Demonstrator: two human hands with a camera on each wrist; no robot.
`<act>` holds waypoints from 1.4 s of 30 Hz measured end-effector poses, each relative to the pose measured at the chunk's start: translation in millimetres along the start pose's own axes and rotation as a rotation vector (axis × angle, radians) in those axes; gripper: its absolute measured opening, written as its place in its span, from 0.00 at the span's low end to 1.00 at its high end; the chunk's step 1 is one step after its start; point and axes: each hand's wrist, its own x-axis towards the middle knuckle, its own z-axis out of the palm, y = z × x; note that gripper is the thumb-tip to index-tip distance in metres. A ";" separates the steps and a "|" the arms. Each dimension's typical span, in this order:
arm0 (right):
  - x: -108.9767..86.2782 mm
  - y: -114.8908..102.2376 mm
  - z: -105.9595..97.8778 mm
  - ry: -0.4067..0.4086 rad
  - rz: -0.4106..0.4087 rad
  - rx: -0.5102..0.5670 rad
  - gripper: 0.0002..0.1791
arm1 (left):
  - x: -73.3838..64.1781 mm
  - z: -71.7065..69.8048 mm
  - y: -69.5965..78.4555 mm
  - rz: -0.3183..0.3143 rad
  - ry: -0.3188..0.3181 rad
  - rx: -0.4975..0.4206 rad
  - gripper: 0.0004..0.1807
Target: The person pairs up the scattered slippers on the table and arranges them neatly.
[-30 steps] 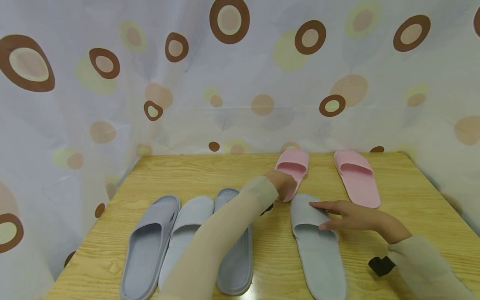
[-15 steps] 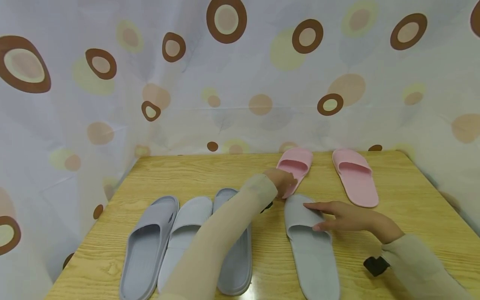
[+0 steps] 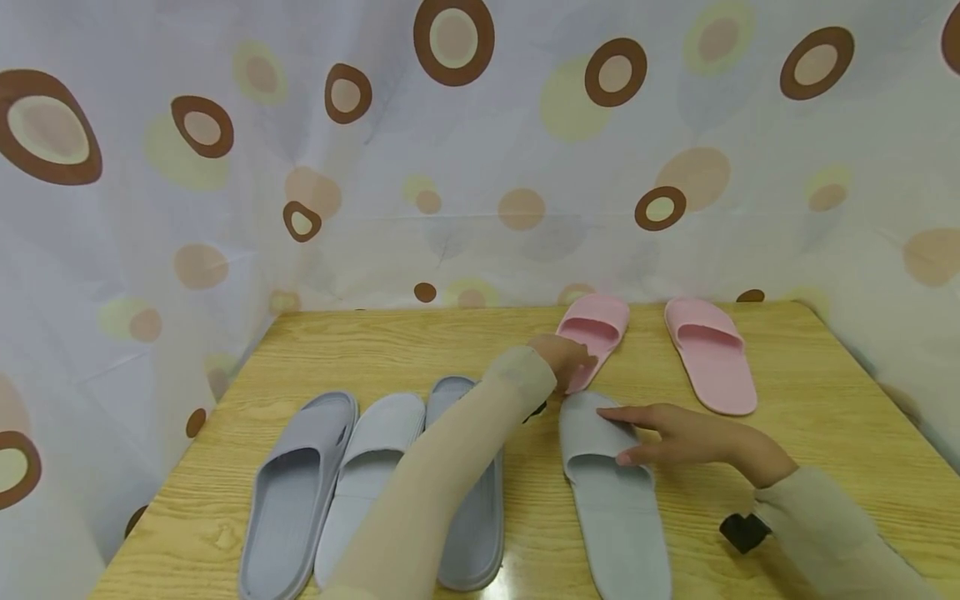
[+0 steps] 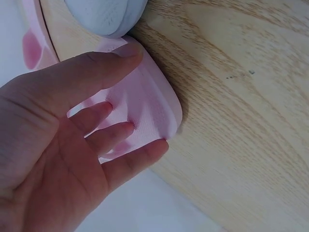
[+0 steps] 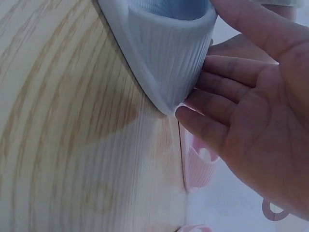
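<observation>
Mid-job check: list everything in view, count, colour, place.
Pink slippers: two, pale pink, far side, centre-right and right
Darker grey slippers: two, blue-grey, front left to centre
Light grey slippers: two, pale grey, between the darker pair and centre-right
Tabletop: one, yellowish wood-grain, beneath them
Patterned sheet: one, white with coloured spots, around the table
Sleeves: two, beige, forearms
Wrist pieces: two, black, near cuffs
Left hand: one, touching left pink slipper
Right hand: one, touching right light grey slipper

Pink slipper (image 3: 598,333), sole down on wood-grain table (image 3: 360,342), toe angled away and rightward, pale grey slipper (image 3: 621,525), also sole down, toe angled leftward, just beside pink heel.
</observation>
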 end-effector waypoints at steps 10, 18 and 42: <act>-3.1 2.6 -4.8 0.053 0.017 -0.035 0.37 | 5.2 -0.4 -1.6 -0.002 -0.045 -0.040 0.26; -29.2 47.5 -36.3 0.286 0.121 -0.197 0.32 | 16.9 -0.2 -5.6 0.065 -0.055 0.002 0.19; -42.5 96.8 -49.0 0.132 0.322 -0.299 0.39 | 19.5 0.9 -3.4 0.054 -0.041 0.024 0.29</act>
